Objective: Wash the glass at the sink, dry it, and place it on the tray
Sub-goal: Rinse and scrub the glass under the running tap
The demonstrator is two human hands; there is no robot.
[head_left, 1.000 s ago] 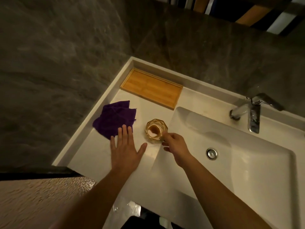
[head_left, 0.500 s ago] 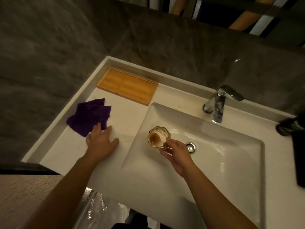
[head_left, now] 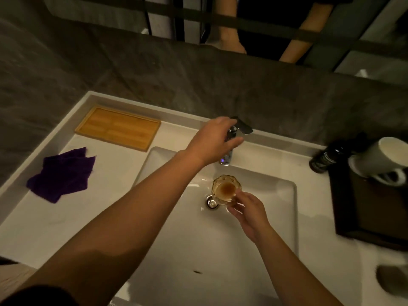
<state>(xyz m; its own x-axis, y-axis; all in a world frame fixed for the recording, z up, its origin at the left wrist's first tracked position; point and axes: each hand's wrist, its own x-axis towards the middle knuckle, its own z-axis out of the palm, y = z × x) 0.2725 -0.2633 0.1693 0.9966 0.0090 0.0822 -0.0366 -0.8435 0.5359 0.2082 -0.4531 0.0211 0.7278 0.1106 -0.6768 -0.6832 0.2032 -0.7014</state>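
My right hand (head_left: 248, 214) holds a faceted glass (head_left: 225, 188) with brown residue at its bottom, upright over the white sink basin (head_left: 271, 217), just below the spout and above the drain (head_left: 212, 202). My left hand (head_left: 215, 140) reaches across the basin and rests on the chrome faucet (head_left: 229, 149), its fingers around the lever; whether it grips is unclear. No water is visible. A bamboo tray (head_left: 119, 127) lies at the back left of the counter. A purple cloth (head_left: 63, 173) lies crumpled in front of it.
On the right, a dark tray (head_left: 371, 213) carries a tipped white mug (head_left: 379, 160), with a dark bottle (head_left: 325, 159) beside it. A grey stone wall rises behind the counter, and a mirror above it reflects a person's arms.
My left hand left the counter beside the cloth and reached to the faucet. My right hand carried the glass from the counter edge to under the spout. The view shifted right.
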